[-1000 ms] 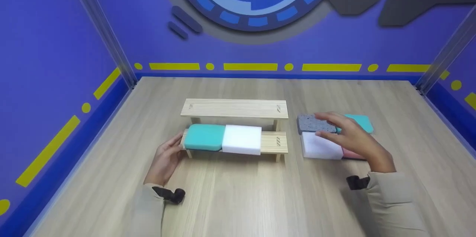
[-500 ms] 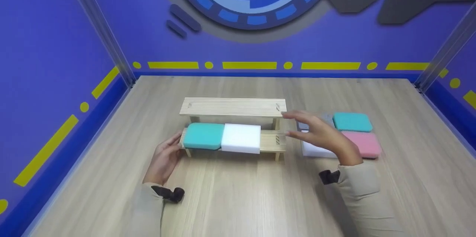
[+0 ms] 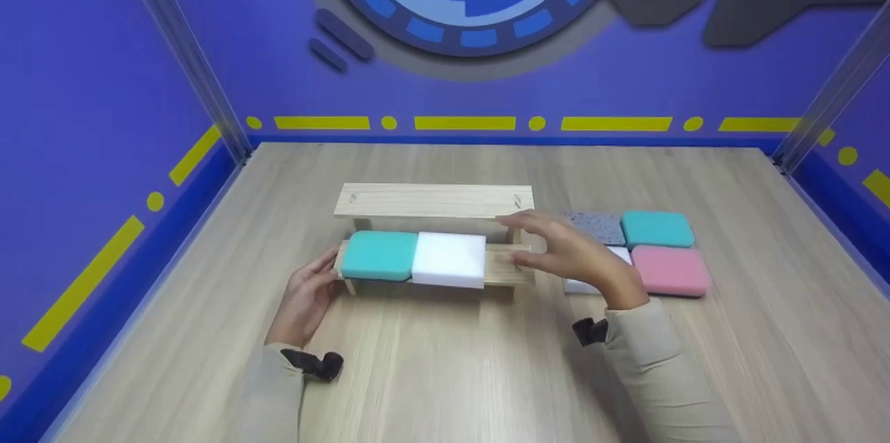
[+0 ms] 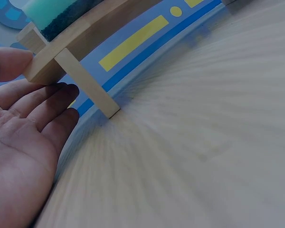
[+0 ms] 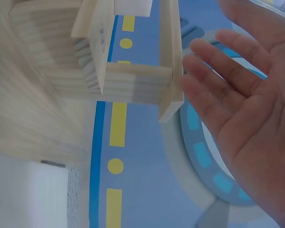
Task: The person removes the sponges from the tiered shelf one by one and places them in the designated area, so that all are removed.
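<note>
A two-tier wooden shelf (image 3: 434, 199) stands mid-table. On its lower step lie a teal sponge (image 3: 379, 255) with a dark scouring layer underneath and, beside it, a white sponge (image 3: 449, 259). My left hand (image 3: 306, 300) holds the left end of the lower step; in the left wrist view the thumb (image 4: 9, 64) is at the board's end and the other fingers are beneath it. My right hand (image 3: 567, 255) is at the shelf's right end, holding nothing, with fingers extended and thumb apart. In the right wrist view the fingertips come up close to the upper plank (image 5: 171, 102).
Right of the shelf, a speckled grey block (image 3: 596, 227), a second teal sponge (image 3: 657, 229), a pink sponge (image 3: 671, 269) and another white sponge (image 3: 580, 286) lie grouped on the wooden table (image 3: 417, 373). Blue panels (image 3: 473, 95) wall the table at the back and sides.
My right hand has moved left, from above the grouped sponges to the shelf's right end, uncovering the pink sponge. The left hand stays at the shelf's left end.
</note>
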{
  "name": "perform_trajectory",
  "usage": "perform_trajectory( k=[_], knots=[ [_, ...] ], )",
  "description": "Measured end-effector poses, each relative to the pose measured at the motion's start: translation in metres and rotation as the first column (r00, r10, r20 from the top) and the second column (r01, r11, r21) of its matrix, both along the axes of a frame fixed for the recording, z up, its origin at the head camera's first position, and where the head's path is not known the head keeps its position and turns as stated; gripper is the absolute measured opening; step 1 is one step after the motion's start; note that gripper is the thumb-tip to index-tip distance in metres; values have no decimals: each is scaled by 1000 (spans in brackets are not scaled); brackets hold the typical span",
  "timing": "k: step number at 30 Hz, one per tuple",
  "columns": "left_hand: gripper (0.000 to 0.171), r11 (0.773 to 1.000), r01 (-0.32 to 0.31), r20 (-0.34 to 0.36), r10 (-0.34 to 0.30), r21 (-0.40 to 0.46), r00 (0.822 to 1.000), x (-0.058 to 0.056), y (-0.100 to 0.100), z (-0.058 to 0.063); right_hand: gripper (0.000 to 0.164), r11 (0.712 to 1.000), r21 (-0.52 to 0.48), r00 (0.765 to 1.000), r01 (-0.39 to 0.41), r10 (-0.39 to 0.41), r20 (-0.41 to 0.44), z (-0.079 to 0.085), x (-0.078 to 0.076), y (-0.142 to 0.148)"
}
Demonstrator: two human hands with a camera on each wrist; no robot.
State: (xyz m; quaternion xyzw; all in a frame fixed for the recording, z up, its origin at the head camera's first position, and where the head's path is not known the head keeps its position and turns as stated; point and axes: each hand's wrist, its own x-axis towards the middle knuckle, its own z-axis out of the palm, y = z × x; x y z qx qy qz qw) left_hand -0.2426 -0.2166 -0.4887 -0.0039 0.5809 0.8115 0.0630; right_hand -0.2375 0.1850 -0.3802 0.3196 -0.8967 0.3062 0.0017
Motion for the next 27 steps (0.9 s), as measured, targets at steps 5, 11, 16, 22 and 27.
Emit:
perform_trajectory(
  k=[5,11,16,22,27],
  knots=[
    [57,1000,-3,7,3,20,1000,0,-1,-2,56,1000,20,999,-17,16,39,-3,-2,-11],
    [57,1000,-4,-2,4,22,1000,-1,0,-1,58,997,12,996,-73,72,56,-6,-6,-23],
    [56,1000,1,-7,-1,21,1000,0,1,1,61,998,52,992,-44,38,117,-7,-5,-34],
    [55,999,17,-15,-17,38,1000,1,0,0,62,993,87,994,-76,69,81,-11,-6,-43],
    [56,999,19,-13,-19,39,1000,0,0,0,64,987,134,996,-84,82,21,-13,-8,-49]
  ],
)
